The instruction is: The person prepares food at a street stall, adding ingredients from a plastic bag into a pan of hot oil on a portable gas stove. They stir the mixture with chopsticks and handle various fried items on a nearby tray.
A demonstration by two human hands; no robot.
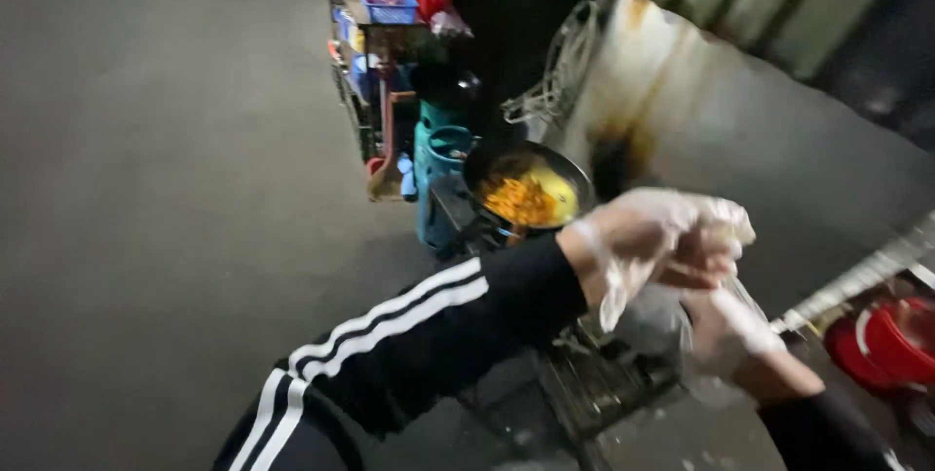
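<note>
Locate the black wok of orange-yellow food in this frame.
In the head view the black wok of orange-yellow food sits at centre, on a burner just right of the teal gas cylinder, beyond the gloved left hand.

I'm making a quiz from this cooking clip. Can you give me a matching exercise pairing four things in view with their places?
Things:
1. round black frying pan of orange food
2. blue plastic basket
3. red plastic bucket
4. thin clear plastic bag

Places:
A. far right edge, low
B. between the left hand and right hand
C. centre, on a burner
D. top, on the cluttered shelf

Pairs: 1-C, 2-D, 3-A, 4-B
</note>
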